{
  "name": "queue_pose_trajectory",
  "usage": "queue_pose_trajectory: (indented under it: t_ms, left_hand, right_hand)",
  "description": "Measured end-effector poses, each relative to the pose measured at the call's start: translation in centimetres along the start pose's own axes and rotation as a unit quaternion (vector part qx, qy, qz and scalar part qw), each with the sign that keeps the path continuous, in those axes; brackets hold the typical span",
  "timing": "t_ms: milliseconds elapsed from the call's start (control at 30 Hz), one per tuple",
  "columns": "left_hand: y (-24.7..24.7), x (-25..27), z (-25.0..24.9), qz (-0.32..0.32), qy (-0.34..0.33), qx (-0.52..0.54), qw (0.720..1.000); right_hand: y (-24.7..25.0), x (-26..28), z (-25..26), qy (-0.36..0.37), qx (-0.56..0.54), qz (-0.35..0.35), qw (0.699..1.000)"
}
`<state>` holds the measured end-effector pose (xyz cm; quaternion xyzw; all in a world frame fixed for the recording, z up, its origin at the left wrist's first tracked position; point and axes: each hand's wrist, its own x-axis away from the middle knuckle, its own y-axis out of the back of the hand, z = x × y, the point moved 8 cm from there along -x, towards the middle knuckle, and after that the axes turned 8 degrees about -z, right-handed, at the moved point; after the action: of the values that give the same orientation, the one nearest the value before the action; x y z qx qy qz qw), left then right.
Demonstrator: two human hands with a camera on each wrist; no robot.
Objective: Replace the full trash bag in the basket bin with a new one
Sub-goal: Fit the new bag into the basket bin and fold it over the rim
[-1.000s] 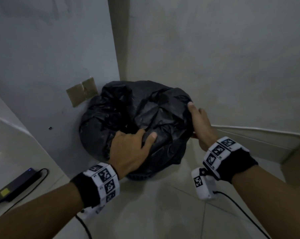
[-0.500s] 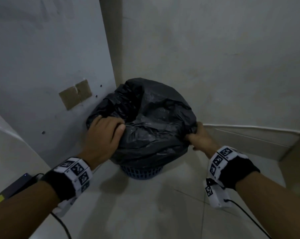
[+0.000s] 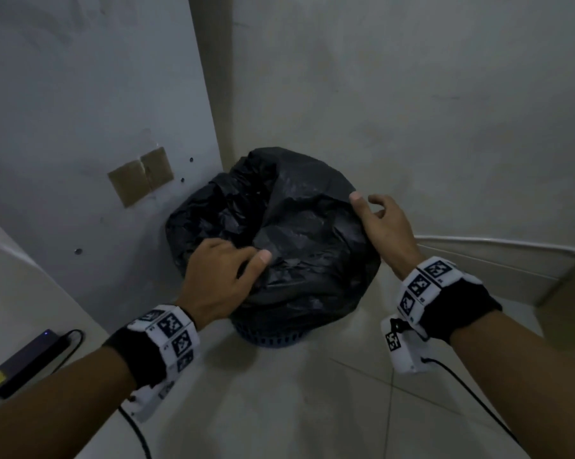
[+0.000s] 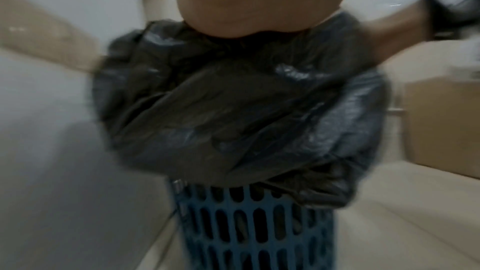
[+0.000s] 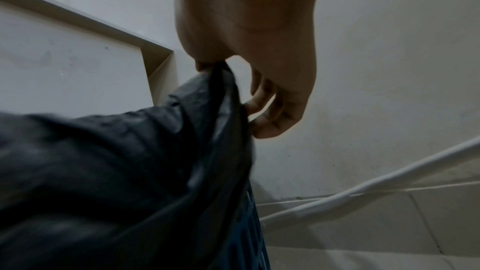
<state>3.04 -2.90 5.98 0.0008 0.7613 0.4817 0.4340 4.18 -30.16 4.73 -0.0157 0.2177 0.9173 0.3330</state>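
Note:
A full black trash bag (image 3: 299, 233) bulges out of a blue slotted basket bin (image 3: 269, 341) standing in a wall corner. My left hand (image 3: 233, 270) lies on the bag's near top, fingers curled into the plastic and thumb pressed on it. At the bag's right edge, my right hand (image 3: 368, 213) pinches a fold under the thumb, the other fingers curled behind. The right wrist view shows that fold of the bag (image 5: 223, 93) running up into my right hand (image 5: 233, 81). In the blurred left wrist view the bag (image 4: 233, 110) overhangs the bin (image 4: 254, 227).
Walls close in behind and on both sides of the bin. Cardboard patches (image 3: 140, 175) are stuck on the left panel. A black power adapter (image 3: 24, 362) with its cable lies at the left. A white pipe (image 3: 494, 241) runs along the right wall. A cardboard box (image 4: 441, 122) stands to the right.
My left hand has shifted from the bag's left side to its near top. The right hand has risen from the bag's lower right rim to its upper right edge.

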Motion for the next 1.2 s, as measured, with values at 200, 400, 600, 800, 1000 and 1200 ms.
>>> queue_pose_trajectory:
  t_ms: [200,400,600,800,1000,1200]
  left_hand:
    - [0.9,0.8,6.5,-0.006,0.012,-0.009,1.000]
    - [2.9,0.0,10.3,-0.076,0.103,0.003,0.992]
    - [1.9,-1.0,2.5,-0.055,0.008,0.055,0.997]
    - [-1.4,0.1,-1.5,0.058,0.005,-0.014,0.998]
    - [-0.1,0.5,1.2,0.010,-0.073,-0.039,0.997]
    - [1.3,1.8,5.3,-0.002,-0.091,-0.044,0.995]
  right_hand:
    - [-1.2,0.6,0.6,0.017,-0.005,0.086,0.996]
    - [-1.8,1.4,-3.1,-0.003,0.210,0.145,0.967]
    - [-2.4,2.8,-6.1,-0.174,0.162,0.258,0.937]
    - [-2.6,1.9,-6.5,-0.322,-0.201,0.112,0.918]
    - [-5.0,3.0,-4.3,-0.346,-0.330,0.178,0.860]
    - [-5.1,2.8,-4.6,-0.317,-0.247,0.217,0.890]
